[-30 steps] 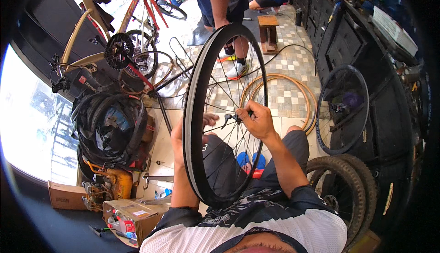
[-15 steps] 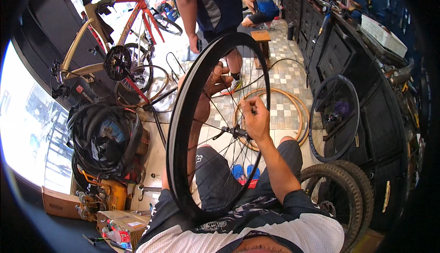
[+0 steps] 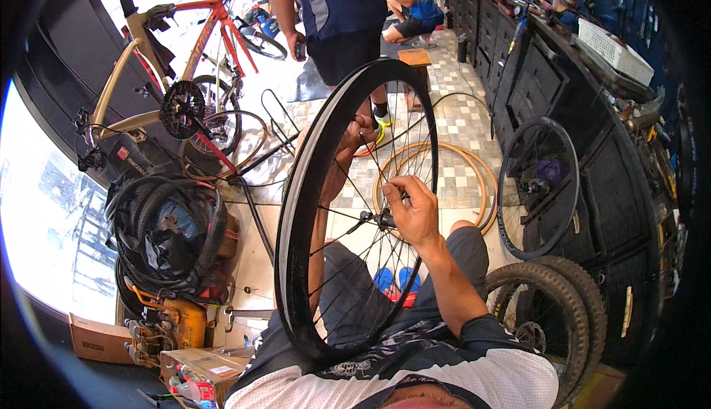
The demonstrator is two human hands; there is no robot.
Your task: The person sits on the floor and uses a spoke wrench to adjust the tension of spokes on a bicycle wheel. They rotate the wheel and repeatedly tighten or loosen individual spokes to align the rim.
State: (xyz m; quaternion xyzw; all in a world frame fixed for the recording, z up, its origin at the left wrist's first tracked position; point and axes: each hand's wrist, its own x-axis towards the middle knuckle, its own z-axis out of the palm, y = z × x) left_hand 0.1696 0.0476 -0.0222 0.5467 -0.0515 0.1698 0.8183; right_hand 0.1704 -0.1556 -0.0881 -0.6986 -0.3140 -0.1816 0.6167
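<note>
A black deep-rimmed bicycle wheel [image 3: 290, 238] stands upright between my legs, its lower rim against my shirt. Thin spokes run to a dark hub [image 3: 385, 219]. Seen through the spokes, my left hand [image 3: 357, 133] is on the wheel's far left side, its fingers curled together by the upper spokes. Whatever they pinch is too small to make out. My right hand [image 3: 415, 205] is closed just above and beside the hub, thumb against bent fingers. Any small thing inside that grip is hidden.
Tan tyres [image 3: 474, 164] lie on the floor ahead. Another wheel [image 3: 507, 187] leans on black drawers [image 3: 592, 187] at right, near knobby tyres [image 3: 548, 283]. Left are bike frames [image 3: 211, 38] and a tyre pile [image 3: 167, 224]. A person [image 3: 341, 9] stands ahead; another crouches beyond.
My left hand's fingers have drawn together among the spokes. My right hand has lowered slightly toward the hub. The wheel has tilted a little, and the standing person has shifted left.
</note>
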